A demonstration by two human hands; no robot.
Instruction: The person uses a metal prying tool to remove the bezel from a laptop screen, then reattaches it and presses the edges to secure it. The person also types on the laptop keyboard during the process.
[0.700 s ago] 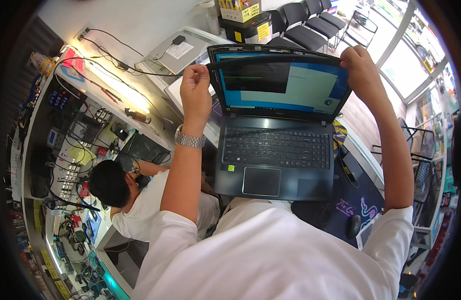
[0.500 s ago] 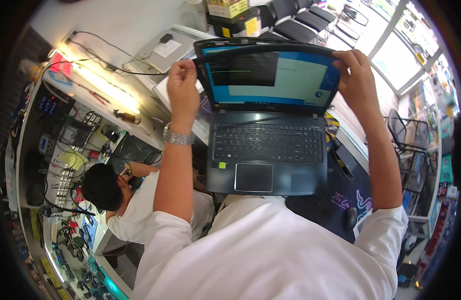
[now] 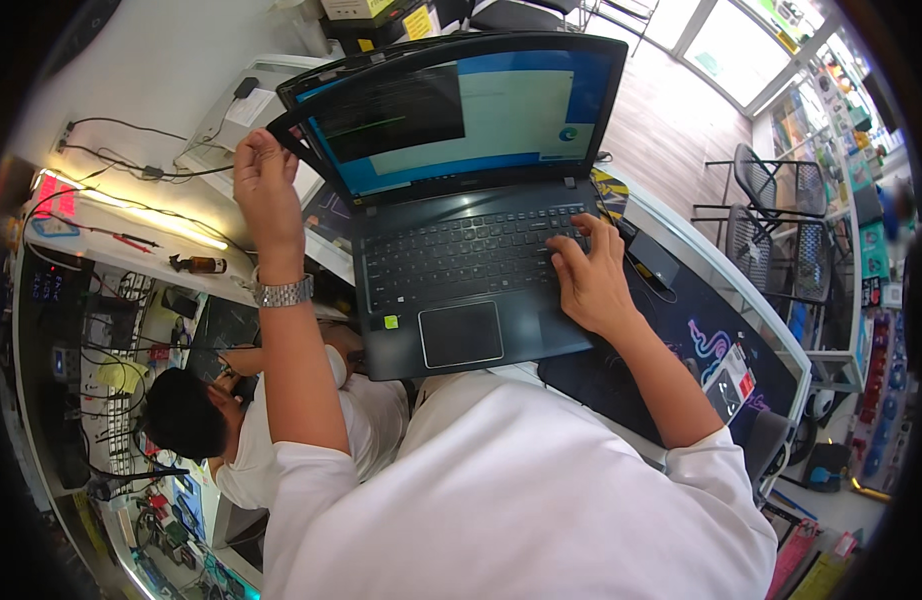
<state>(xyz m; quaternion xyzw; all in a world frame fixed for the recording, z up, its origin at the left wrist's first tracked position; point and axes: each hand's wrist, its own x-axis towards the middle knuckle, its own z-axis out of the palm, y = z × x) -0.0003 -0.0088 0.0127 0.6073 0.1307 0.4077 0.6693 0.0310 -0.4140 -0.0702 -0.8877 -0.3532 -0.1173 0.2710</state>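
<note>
A black laptop (image 3: pixel 391 285) sits before me with its lid raised and its screen (image 3: pixel 511 120) lit, showing a black window over a pale one. The screen's dark bezel (image 3: pixel 309 152) stands away from the panel along the upper left, where a strip of lit display shows behind it. At that corner my left hand (image 3: pixel 266 180) has its fingertips pinched together on the bezel. My right hand (image 3: pixel 596 275) is spread over the right side of the keyboard (image 3: pixel 451 255), its fingertips at the number keys and nothing held in it.
A co-worker (image 3: pixel 191 415) in white sits at the left by a cluttered bench. A dark desk mat (image 3: pixel 671 335) and a black power adapter (image 3: pixel 651 258) lie right of the laptop. Metal chairs (image 3: pixel 766 240) stand at the right; a cable (image 3: pixel 181 173) runs along the left wall.
My right hand has left the lid's upper right edge and come down to the keyboard. My left hand keeps its pinch at the left corner. The view has shifted right.
</note>
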